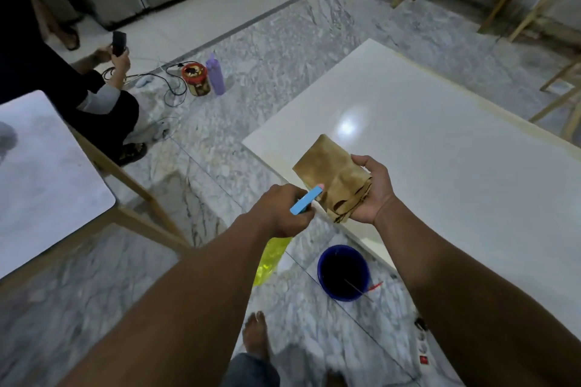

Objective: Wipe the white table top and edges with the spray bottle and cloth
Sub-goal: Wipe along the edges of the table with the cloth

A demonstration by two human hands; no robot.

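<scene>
Cloth point(333, 179) — tan, folded, creased — beside blue-topped spray bottle point(276, 256).

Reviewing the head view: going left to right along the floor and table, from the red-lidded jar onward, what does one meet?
Red-lidded jar → purple bottle → left hand gripping the spray bottle → brown cloth → right hand holding it, over the white table.
</scene>
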